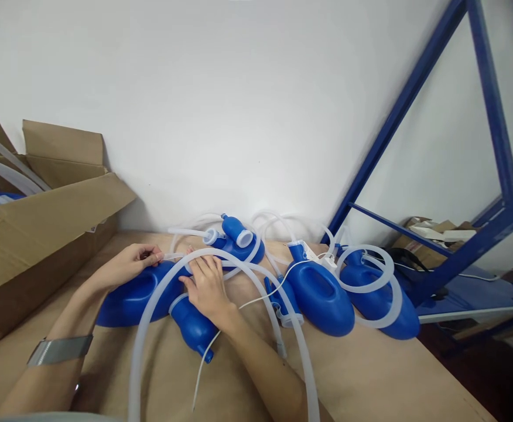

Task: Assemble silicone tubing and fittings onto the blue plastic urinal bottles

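Observation:
On the left of the table lies a blue plastic urinal bottle (129, 303) on its side, its neck toward my right hand. My left hand (140, 261), with a grey watch band on its wrist, pinches a short translucent strip (174, 256) above the bottle. My right hand (207, 288) is wrapped over the bottle's neck, its fingertips hiding the mouth. Just below it lies a blue funnel-shaped cap piece (192, 324) with a white rim. A thick translucent hose (144, 331) arches in front of both hands. A thin white cord (260, 299) crosses near my right wrist.
More blue urinal bottles (320, 299) with coiled hoses (390, 272) lie to the right on the wooden table (419, 381). An open cardboard box (50, 217) holding hoses stands on the left. A blue metal frame (382, 126) rises at the right, before a white wall (248, 117).

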`<state>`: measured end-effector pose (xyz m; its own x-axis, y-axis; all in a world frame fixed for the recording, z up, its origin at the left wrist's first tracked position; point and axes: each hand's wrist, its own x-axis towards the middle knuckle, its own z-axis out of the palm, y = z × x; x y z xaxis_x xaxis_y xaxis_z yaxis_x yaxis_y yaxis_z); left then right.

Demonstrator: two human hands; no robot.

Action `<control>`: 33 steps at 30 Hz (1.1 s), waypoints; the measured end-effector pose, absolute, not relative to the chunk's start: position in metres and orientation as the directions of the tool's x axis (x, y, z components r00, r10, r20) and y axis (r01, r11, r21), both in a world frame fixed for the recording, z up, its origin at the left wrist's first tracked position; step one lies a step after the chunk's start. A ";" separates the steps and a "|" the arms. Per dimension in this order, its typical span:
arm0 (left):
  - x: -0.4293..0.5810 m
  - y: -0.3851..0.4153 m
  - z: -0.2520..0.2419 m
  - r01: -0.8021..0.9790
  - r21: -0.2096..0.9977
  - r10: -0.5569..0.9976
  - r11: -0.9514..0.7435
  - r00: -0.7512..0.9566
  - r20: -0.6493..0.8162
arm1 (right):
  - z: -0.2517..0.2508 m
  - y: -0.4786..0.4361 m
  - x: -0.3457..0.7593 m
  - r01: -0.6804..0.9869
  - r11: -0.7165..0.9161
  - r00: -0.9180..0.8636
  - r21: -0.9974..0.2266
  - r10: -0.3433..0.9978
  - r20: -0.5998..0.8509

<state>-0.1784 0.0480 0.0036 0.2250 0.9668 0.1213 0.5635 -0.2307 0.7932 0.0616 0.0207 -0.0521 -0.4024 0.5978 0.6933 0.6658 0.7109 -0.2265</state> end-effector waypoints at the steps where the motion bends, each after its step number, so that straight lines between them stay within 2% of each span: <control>1: -0.179 0.048 0.003 0.555 0.797 0.966 -0.236 0.227 0.127 | -0.052 0.020 0.061 0.670 0.704 -0.396 -0.235 0.607 0.689; 7: -0.174 0.045 0.005 0.579 0.785 0.973 -0.222 0.187 0.137 | -0.047 0.018 0.062 0.668 0.693 -0.399 -0.270 0.640 0.656; 10: -0.168 0.045 0.011 0.647 0.725 0.961 -0.237 0.266 0.077 | -0.047 0.020 0.064 0.662 0.697 -0.401 -0.276 0.641 0.655; 13: -0.165 0.044 0.017 0.639 0.723 0.938 -0.264 0.345 0.038 | -0.044 0.021 0.063 0.671 0.682 -0.389 -0.291 0.659 0.644; 15: -0.163 0.043 0.020 0.623 0.729 0.933 -0.283 0.356 0.058 | -0.041 0.021 0.062 0.693 0.668 -0.397 -0.272 0.668 0.630; 20: -0.156 0.036 0.025 0.556 0.781 0.924 -0.285 0.376 0.069 | -0.031 0.016 0.061 0.730 0.673 -0.498 -0.121 0.645 0.579; 27: -0.147 0.034 0.028 0.666 0.704 0.960 -0.247 0.266 0.086 | -0.026 0.017 0.063 0.718 0.681 -0.492 -0.145 0.643 0.587; 33: -0.159 0.038 0.025 0.560 0.787 0.928 -0.260 0.370 0.044 | -0.025 0.018 0.055 0.729 0.677 -0.495 -0.101 0.624 0.605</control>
